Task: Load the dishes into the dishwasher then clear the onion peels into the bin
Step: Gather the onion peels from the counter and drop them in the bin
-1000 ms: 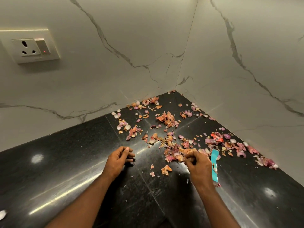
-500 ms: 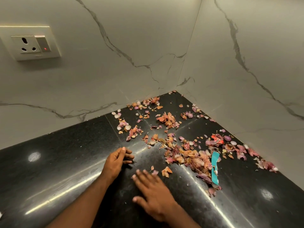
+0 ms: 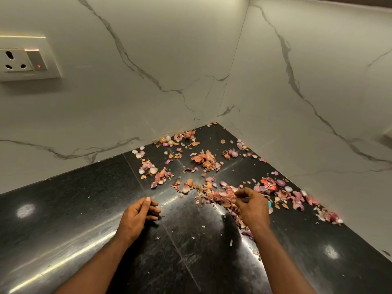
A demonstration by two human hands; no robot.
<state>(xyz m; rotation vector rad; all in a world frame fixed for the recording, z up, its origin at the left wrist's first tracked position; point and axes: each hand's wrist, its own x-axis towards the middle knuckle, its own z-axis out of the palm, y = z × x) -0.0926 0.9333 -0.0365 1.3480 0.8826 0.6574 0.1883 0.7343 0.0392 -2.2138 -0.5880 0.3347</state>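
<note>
Where the black countertop (image 3: 63,219) lies nearest: left hand (image 3: 137,215) at near centre, fingers loosely curled, holding nothing. Just right, right hand (image 3: 252,209), fingertips pinching a clump from the onion peels (image 3: 203,160). Farther back, more peels strewn toward the corner of the marble walls (image 3: 148,60). Far left, a wall socket (image 3: 23,60).

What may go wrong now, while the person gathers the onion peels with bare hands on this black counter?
The onion peels are light and lie right up to the walls, so sweeping may leave bits in the corner. Tiny flakes near the right hand may be missed on the black counter. The left hand holds nothing, so it may catch few.
</note>
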